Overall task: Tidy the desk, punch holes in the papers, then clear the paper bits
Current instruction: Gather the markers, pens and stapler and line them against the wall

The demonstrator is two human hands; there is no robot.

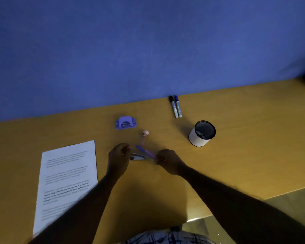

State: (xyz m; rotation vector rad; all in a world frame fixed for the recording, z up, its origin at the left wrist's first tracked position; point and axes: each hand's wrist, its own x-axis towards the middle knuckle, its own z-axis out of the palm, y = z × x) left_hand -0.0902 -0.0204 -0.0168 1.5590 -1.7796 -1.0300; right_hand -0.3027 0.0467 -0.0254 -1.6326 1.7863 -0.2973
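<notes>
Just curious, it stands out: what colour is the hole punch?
The hole punch is purplish blue; the head view shows it best.

A plain blue wall [148, 50] fills the upper half of the view, evenly coloured and darkest toward the top corners. Its foot meets the far edge of a yellow-brown wooden desk [245, 155], whose smooth top crosses the whole frame and slants upward to the right in this view. Past the desk's near right edge lies a duller olive-grey floor [292, 196]. The light is dim and bluish. Soft shadows lie on the desk top, and a small bright glint [192, 220] sits on its near edge.
</notes>
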